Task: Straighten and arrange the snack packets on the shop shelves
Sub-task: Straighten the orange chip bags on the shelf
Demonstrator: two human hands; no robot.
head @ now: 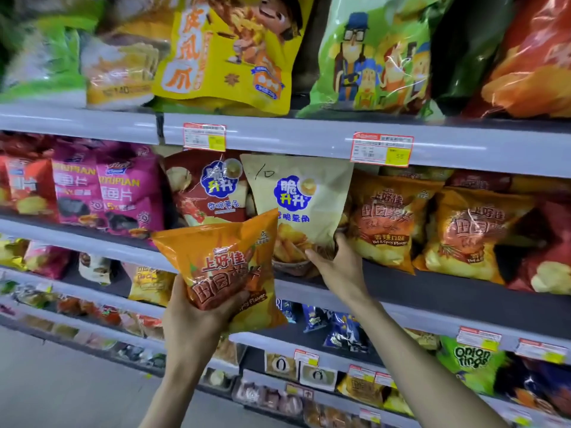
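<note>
My left hand grips the lower part of an orange chip packet, held tilted in front of the shelves. My right hand holds the bottom right corner of a beige packet that stands upright on the middle shelf. Beside the beige packet, on its right, stand two orange chip packets of the same kind as the one I hold. A red packet stands on its left.
Pink packets fill the left of the middle shelf. The upper shelf carries a yellow bag, a green bag and a red-orange bag. Lower shelves hold blue packets and a green onion rings bag. Price tags hang on the shelf edges.
</note>
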